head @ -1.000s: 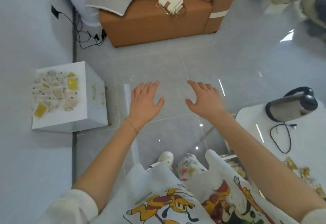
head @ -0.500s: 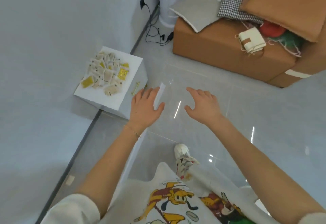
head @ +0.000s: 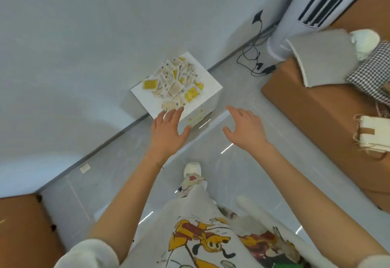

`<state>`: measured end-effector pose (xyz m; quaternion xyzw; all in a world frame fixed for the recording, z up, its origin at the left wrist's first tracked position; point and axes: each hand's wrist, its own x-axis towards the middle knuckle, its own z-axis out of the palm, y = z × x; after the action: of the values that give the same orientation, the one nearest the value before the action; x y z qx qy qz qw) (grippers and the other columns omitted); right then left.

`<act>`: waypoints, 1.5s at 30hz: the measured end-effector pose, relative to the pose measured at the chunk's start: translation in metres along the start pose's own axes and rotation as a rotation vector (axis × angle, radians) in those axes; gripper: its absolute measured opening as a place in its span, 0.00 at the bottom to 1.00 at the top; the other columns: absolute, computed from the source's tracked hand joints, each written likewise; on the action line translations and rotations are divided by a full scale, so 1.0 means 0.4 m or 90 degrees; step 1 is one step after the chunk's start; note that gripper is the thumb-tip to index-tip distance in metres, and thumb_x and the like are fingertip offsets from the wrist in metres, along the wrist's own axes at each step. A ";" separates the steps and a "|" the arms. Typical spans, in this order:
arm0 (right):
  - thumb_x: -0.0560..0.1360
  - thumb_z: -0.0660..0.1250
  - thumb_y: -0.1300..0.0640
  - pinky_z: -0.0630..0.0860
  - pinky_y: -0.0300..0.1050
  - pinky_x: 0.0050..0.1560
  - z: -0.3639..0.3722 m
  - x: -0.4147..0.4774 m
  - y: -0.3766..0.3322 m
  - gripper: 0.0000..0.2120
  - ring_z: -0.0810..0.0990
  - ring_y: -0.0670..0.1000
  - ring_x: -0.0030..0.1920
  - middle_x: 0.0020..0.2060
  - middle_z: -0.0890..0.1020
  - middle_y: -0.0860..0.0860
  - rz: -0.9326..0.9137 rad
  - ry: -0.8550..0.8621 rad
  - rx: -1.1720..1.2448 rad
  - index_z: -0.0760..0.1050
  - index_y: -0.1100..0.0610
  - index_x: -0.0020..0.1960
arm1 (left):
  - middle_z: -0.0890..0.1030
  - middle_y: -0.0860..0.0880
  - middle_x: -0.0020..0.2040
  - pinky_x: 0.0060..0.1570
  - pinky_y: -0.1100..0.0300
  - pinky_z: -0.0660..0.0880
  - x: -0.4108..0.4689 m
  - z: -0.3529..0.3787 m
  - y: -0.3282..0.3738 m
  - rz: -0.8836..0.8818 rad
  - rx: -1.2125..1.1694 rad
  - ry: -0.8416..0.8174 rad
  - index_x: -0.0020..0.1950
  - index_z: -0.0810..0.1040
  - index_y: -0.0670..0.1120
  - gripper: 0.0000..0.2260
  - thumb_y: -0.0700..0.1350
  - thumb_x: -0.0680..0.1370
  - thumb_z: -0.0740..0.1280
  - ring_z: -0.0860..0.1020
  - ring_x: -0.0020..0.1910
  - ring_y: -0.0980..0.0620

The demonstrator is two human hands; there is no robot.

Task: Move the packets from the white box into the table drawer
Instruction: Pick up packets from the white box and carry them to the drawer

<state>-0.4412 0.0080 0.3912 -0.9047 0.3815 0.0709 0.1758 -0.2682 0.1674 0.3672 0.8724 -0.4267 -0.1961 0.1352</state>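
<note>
The packets (head: pixel 174 81) lie in a loose heap on the flat top of the white box (head: pixel 211 103), which stands on the floor against the wall. Both hands are out in front and hold nothing. The left hand (head: pixel 166 132) is spread with straight fingers, its fingertips over the box's near edge, though I cannot tell whether they touch it. The right hand (head: pixel 244 129) is loosely spread above bare floor just beside the box. I'd call this the reach-in before a first pick-up, with nothing gathered yet. Next the person must bend lower, scoop or pinch up some of the thin packets, then turn to the table drawer, which is out of sight from here
</note>
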 end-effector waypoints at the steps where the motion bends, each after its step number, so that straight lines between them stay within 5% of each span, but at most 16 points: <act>1: 0.76 0.62 0.47 0.64 0.51 0.64 0.000 0.041 -0.006 0.31 0.70 0.58 0.64 0.66 0.72 0.54 -0.015 -0.005 -0.001 0.57 0.51 0.76 | 0.65 0.49 0.75 0.73 0.46 0.54 0.025 -0.003 -0.016 -0.016 -0.004 0.005 0.77 0.59 0.54 0.34 0.66 0.74 0.49 0.57 0.75 0.41; 15: 0.76 0.63 0.46 0.67 0.53 0.61 -0.023 0.522 -0.097 0.32 0.71 0.58 0.64 0.66 0.72 0.55 -0.075 -0.051 -0.044 0.56 0.50 0.76 | 0.65 0.48 0.76 0.72 0.46 0.56 0.357 -0.054 -0.206 -0.131 -0.062 0.006 0.77 0.58 0.53 0.30 0.62 0.77 0.56 0.58 0.75 0.41; 20: 0.76 0.63 0.45 0.67 0.54 0.61 0.015 0.666 -0.121 0.31 0.70 0.58 0.65 0.67 0.72 0.55 -0.085 -0.105 -0.057 0.57 0.50 0.76 | 0.67 0.48 0.74 0.70 0.46 0.58 0.407 -0.037 -0.263 -0.205 -0.123 0.006 0.77 0.61 0.51 0.34 0.65 0.73 0.52 0.61 0.74 0.42; 27: 0.76 0.63 0.46 0.68 0.54 0.60 0.218 0.867 -0.124 0.31 0.70 0.59 0.65 0.67 0.71 0.55 -0.079 -0.235 -0.088 0.58 0.51 0.76 | 0.67 0.48 0.74 0.70 0.44 0.61 0.478 0.123 -0.367 -0.344 -0.228 -0.043 0.77 0.59 0.52 0.30 0.58 0.78 0.63 0.61 0.73 0.42; 34: 0.75 0.64 0.44 0.67 0.57 0.63 0.480 1.062 -0.044 0.34 0.64 0.59 0.69 0.72 0.64 0.54 -0.012 -0.252 0.000 0.55 0.49 0.76 | 0.64 0.51 0.76 0.73 0.49 0.58 0.649 0.375 -0.481 -0.415 -0.282 0.010 0.77 0.58 0.50 0.29 0.56 0.79 0.63 0.61 0.75 0.46; 40: 0.67 0.73 0.39 0.59 0.62 0.70 0.690 1.143 0.102 0.51 0.51 0.58 0.76 0.77 0.52 0.55 0.118 -0.244 0.088 0.46 0.48 0.78 | 0.52 0.43 0.79 0.73 0.43 0.54 0.902 0.553 -0.592 -0.409 -0.267 0.096 0.79 0.54 0.52 0.40 0.67 0.72 0.62 0.51 0.77 0.42; 45: 0.64 0.77 0.42 0.63 0.62 0.67 0.759 1.143 0.132 0.54 0.56 0.59 0.73 0.74 0.58 0.57 0.109 -0.163 0.083 0.48 0.53 0.78 | 0.49 0.43 0.79 0.71 0.39 0.55 1.051 0.587 -0.652 -0.404 -0.197 0.110 0.79 0.52 0.52 0.47 0.72 0.68 0.65 0.48 0.78 0.41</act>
<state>-0.1579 -0.2173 -0.0245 -0.8392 0.4354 0.1755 0.2745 0.0396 -0.0278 -0.0413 0.9440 -0.0872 -0.2158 0.2337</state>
